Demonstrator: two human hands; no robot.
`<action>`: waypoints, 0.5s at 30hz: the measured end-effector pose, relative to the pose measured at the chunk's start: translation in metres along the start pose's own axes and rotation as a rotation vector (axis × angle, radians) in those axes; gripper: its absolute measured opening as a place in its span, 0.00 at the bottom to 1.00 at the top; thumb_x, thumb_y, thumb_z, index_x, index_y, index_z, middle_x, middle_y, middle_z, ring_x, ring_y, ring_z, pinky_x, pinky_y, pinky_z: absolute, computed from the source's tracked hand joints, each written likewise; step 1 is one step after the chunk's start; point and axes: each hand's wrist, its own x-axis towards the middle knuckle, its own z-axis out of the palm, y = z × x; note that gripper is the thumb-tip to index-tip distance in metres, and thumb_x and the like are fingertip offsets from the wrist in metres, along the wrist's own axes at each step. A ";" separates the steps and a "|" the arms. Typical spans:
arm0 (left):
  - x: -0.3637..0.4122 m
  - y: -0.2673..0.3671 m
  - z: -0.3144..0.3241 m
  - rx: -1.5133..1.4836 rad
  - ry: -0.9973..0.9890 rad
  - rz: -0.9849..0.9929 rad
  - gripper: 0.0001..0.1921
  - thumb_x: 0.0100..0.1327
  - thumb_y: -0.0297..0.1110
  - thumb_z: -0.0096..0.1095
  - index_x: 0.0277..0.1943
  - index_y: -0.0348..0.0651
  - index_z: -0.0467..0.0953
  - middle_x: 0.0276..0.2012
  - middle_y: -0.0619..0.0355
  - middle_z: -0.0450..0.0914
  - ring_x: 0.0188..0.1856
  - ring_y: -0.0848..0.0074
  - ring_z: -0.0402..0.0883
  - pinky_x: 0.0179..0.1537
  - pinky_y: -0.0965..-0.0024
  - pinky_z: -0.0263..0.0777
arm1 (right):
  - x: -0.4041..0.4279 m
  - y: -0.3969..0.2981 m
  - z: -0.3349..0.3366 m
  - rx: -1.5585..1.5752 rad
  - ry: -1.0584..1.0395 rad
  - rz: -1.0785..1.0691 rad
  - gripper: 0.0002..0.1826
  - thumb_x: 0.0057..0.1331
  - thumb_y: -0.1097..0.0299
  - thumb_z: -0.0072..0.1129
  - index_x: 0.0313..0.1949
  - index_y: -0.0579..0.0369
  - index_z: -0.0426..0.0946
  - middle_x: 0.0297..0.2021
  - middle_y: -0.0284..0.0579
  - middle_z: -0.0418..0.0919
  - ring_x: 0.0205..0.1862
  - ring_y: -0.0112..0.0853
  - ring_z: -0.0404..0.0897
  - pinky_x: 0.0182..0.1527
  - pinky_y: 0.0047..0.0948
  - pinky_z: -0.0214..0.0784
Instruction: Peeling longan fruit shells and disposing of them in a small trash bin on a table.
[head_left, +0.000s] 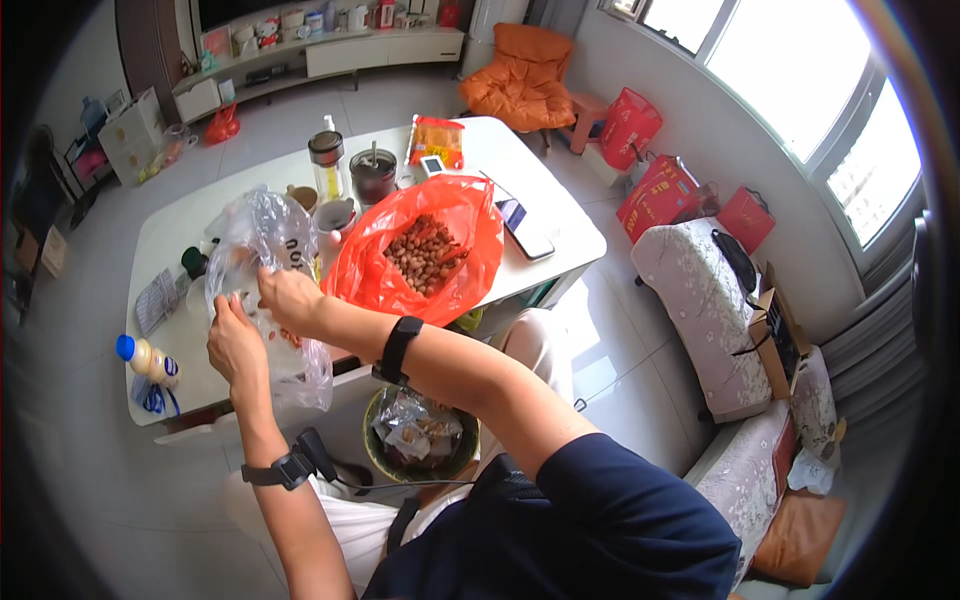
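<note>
My left hand pinches the near left edge of a clear plastic bag over the white table. Just to the right, my right hand grips the same bag with fingers closed. Part of the bag hangs past the table's near edge. Some small reddish nuts show beside my hands; I cannot tell whether they lie in the bag or under it. An open red plastic bag right of my hands holds a heap of brown nuts.
Cups, a glass bottle, a lidded tumbler, a phone and an orange packet stand or lie farther back. At the left is a blue-capped bottle. A waste bin with wrappers stands below the near edge.
</note>
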 end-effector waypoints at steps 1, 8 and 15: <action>0.000 0.000 0.001 0.018 -0.008 0.002 0.12 0.65 0.41 0.41 0.35 0.41 0.67 0.26 0.45 0.77 0.30 0.50 0.76 0.29 0.53 0.67 | 0.001 -0.001 -0.003 -0.097 -0.032 -0.071 0.15 0.52 0.71 0.55 0.36 0.68 0.64 0.23 0.55 0.75 0.27 0.47 0.78 0.29 0.37 0.70; -0.008 0.005 0.007 -0.073 0.034 0.037 0.13 0.65 0.40 0.42 0.33 0.40 0.68 0.25 0.46 0.77 0.29 0.51 0.76 0.28 0.55 0.67 | -0.013 -0.003 -0.029 0.031 0.000 -0.086 0.10 0.51 0.78 0.48 0.33 0.70 0.63 0.20 0.59 0.74 0.26 0.51 0.77 0.28 0.39 0.70; -0.059 0.022 -0.019 -0.546 -0.262 0.076 0.17 0.66 0.40 0.42 0.31 0.35 0.72 0.20 0.49 0.73 0.21 0.63 0.71 0.26 0.64 0.63 | -0.092 -0.014 -0.068 0.628 0.048 0.013 0.05 0.58 0.75 0.47 0.32 0.63 0.65 0.17 0.47 0.73 0.19 0.39 0.76 0.22 0.34 0.67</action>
